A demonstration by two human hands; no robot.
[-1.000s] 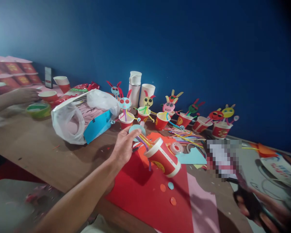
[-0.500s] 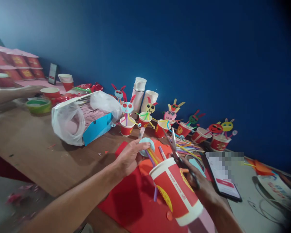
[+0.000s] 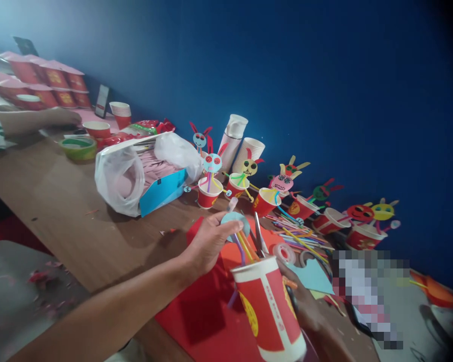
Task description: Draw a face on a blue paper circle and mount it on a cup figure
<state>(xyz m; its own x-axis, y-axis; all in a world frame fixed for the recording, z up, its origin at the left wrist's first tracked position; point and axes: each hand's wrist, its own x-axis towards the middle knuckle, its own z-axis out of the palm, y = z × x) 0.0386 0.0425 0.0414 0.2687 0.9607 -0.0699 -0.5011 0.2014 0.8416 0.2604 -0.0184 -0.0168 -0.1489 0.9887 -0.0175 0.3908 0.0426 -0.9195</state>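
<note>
My left hand (image 3: 207, 241) is closed, pinching a light blue paper disc (image 3: 232, 223) between thumb and fingers. Yellow and purple drinking straws (image 3: 248, 246) run from the disc to the mouth of a red and white paper cup (image 3: 267, 311). That cup is tilted, and another purple straw sticks out at its left side. Behind the cup, my right hand (image 3: 305, 304) is partly hidden. It grips scissors (image 3: 260, 237), whose metal blades rise beside the straws at the cup's rim. What supports the cup I cannot make out.
Several paper cups with paper-faced straw figures (image 3: 213, 176) stand along the wall. Loose straws (image 3: 302, 231), a tape roll (image 3: 284, 253) and blue paper (image 3: 311, 276) lie to the right. A bagged box (image 3: 162, 193) sits left; another person's hand (image 3: 66, 116) reaches in farther back.
The view has swung, so the table's things appear farther right. The cup is more upright. The scissors have moved down and left, nearer the straws, with their blades closer together.
</note>
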